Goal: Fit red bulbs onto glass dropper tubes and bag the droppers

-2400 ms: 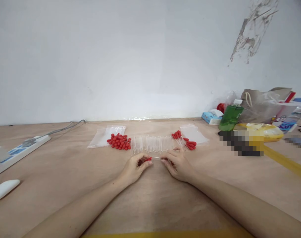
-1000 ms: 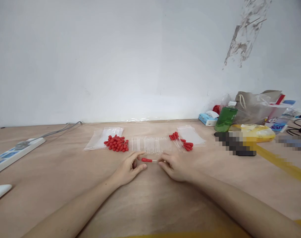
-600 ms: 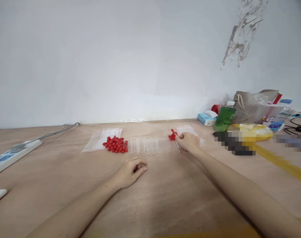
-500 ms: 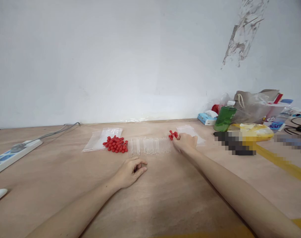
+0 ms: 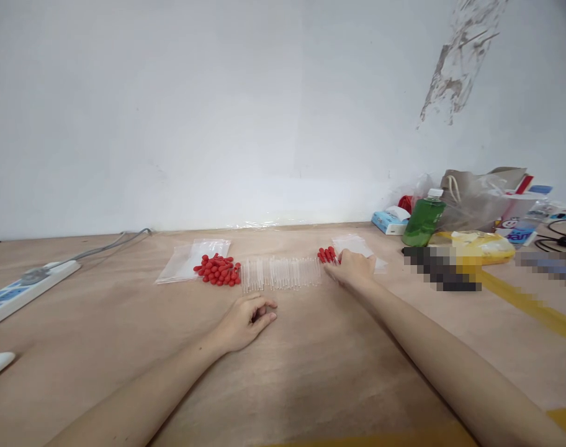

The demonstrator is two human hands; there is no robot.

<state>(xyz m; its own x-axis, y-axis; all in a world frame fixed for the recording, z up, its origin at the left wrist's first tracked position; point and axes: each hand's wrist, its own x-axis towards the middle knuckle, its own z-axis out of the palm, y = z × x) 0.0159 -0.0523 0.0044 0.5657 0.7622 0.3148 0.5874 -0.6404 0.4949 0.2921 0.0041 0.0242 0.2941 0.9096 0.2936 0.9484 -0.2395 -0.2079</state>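
My left hand [image 5: 248, 321] rests on the table with its fingers loosely curled and its thumb apart, holding nothing. It lies just in front of a row of clear thin tubes [image 5: 280, 274], which look like glass dropper tubes. My right hand [image 5: 354, 269] is at the right end of that row, thumb and index finger apart. Beside its fingertips lie several red-bulbed droppers [image 5: 326, 254], side by side; my hand partly hides their tubes. A heap of red rubber bulbs [image 5: 216, 270] sits at the left end of the row.
Clear plastic bags [image 5: 179, 264] lie behind the bulb heap, with another bag [image 5: 357, 243] behind my right hand. A power strip [image 5: 31, 292] is at the left. A tissue pack [image 5: 388, 222], a green bottle [image 5: 423, 218] and a yellow packet [image 5: 485, 248] stand at the right.
My right hand has shifted slightly right, away from the red-bulbed droppers, and its fingers have parted. More of the red bulbs show now. The left hand has stayed still.
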